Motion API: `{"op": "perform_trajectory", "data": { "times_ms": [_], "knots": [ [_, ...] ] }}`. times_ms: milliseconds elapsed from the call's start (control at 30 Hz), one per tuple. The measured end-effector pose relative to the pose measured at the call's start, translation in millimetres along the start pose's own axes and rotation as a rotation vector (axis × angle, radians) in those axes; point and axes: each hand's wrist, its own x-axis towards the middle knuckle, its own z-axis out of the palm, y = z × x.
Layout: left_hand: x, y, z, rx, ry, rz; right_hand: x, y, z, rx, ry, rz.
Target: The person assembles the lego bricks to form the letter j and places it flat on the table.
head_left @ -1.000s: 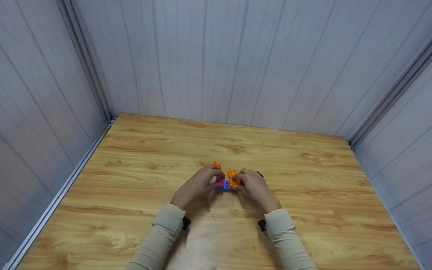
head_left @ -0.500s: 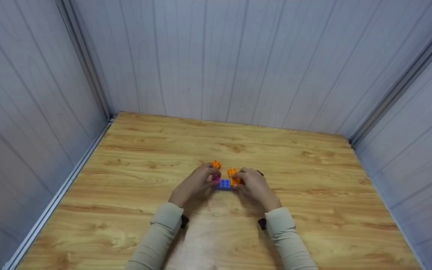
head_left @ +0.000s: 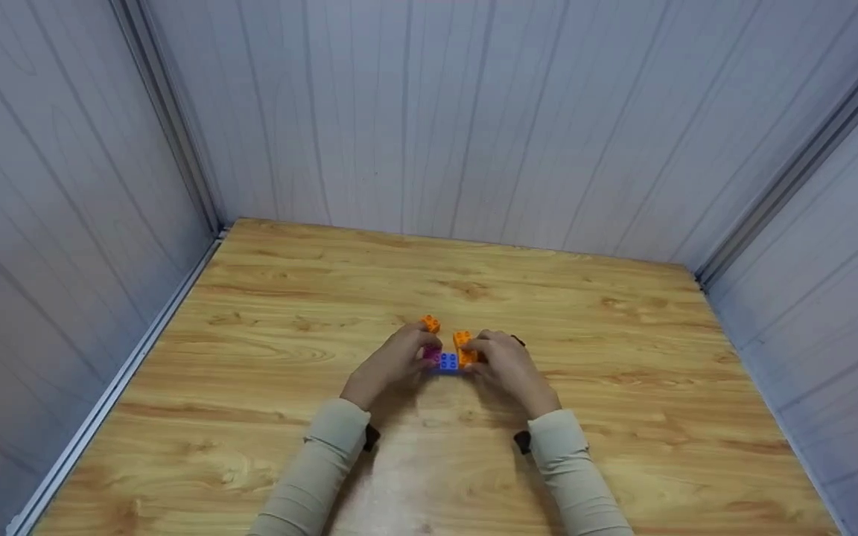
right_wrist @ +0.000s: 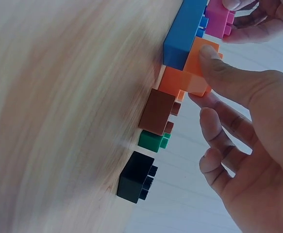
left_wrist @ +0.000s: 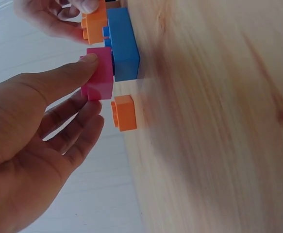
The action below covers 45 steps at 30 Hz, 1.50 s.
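A blue brick (left_wrist: 124,46) lies on the table between the two hands. The left hand (head_left: 392,363) pinches a magenta brick (left_wrist: 100,75) between thumb and fingers, at the blue brick's left end. At the other end the right hand (head_left: 511,371) grips an orange brick (right_wrist: 194,58), thumb on its near face. Another orange brick (right_wrist: 173,82) sits just behind that one, partly covered. Blue studs show between the magenta and orange bricks. Whether the magenta brick is fully pressed down cannot be told.
A small orange brick (left_wrist: 125,113) stands beyond the left hand. Near the right hand are a brown brick (right_wrist: 157,111), a green brick (right_wrist: 151,140) and a black brick (right_wrist: 136,176). White panel walls (head_left: 444,119) border the wooden table (head_left: 310,298).
The left hand and magenta brick moved left along the blue brick, uncovering more blue studs, then shifted very slightly right with the view. The right hand kept its grip on the orange brick.
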Motion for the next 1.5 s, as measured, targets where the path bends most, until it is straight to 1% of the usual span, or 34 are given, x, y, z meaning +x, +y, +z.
{"op": "perform_trajectory", "data": {
  "times_ms": [100,233,333,467,500,700,900,1000,1067,1133,1267,1500],
  "knots": [
    [1.2,0.8,-0.5,0.005,0.0,-0.008,0.0,0.9,-0.6,0.013,-0.001,0.007],
    [1.4,0.2,-1.1,-0.01,0.007,-0.014,-0.1,1.1,-0.6,0.025,-0.015,0.018],
    [0.7,-0.6,-0.8,-0.034,0.015,-0.017,0.0,1.2,0.1,0.032,-0.02,0.025],
    [-0.8,-1.2,0.4,-0.036,0.017,-0.032,0.6,2.0,0.6,0.036,-0.024,0.028],
    [-1.0,-1.2,0.6,-0.034,0.019,-0.028,0.7,2.2,0.6,0.035,-0.026,0.029],
    [0.2,-1.4,0.5,-0.051,0.003,-0.032,0.5,4.5,0.2,0.049,-0.029,0.026],
    [-0.1,-0.6,1.6,-0.067,-0.019,-0.094,-0.4,8.4,0.7,0.036,-0.014,-0.033],
    [-0.5,0.2,6.4,-0.063,-0.031,-0.122,-3.3,11.7,0.6,0.071,-0.022,-0.048],
    [1.6,-0.1,11.3,-0.05,-0.041,-0.117,-5.5,15.5,-0.7,0.108,-0.036,-0.033],
    [5.0,-0.4,16.4,-0.043,-0.042,-0.095,-7.5,20.0,-3.1,0.141,-0.049,-0.009],
    [12.0,0.3,23.7,-0.054,-0.05,-0.051,-8.9,28.4,-7.5,0.161,-0.064,0.035],
    [16.4,1.5,33.2,-0.152,-0.061,-0.054,-5.5,36.3,-3.2,0.131,-0.043,0.055]
  ]
}}
